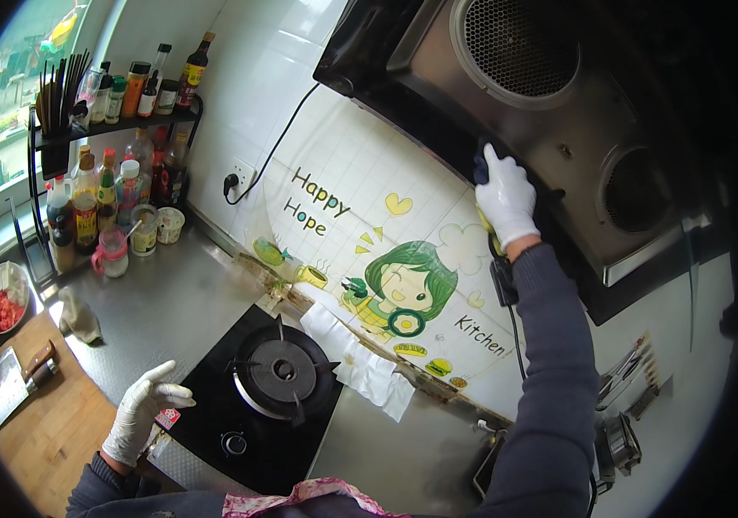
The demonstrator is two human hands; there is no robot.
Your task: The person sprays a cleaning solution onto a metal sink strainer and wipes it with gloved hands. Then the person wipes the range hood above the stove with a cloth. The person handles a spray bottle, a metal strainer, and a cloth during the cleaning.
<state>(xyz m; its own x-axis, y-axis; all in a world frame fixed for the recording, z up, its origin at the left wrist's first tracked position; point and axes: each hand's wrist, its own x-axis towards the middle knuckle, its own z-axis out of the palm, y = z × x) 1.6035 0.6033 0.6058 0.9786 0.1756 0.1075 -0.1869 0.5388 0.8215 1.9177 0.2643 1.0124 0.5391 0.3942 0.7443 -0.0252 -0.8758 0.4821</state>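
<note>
My right hand (508, 197), in a white glove, is raised to the lower edge of a dark range hood (433, 133). It holds a dark cloth (481, 165) against that edge, and something yellow-green shows beneath the palm. My left hand (148, 411), also gloved in white, hovers by the left edge of a black gas stove (207, 414), fingers apart and holding nothing. The single burner (283, 369) bears no pot. Two round mesh filters (518, 48) show on the hood's underside.
At left, a cleaver (3, 388) lies on a wooden board (58, 434) beside bowls of chopped food (3, 307). Behind stands a black rack (116, 126) with bottles. A power cord (275, 146) hangs by the tiled wall. White paper sheets (369, 372) lie behind the stove.
</note>
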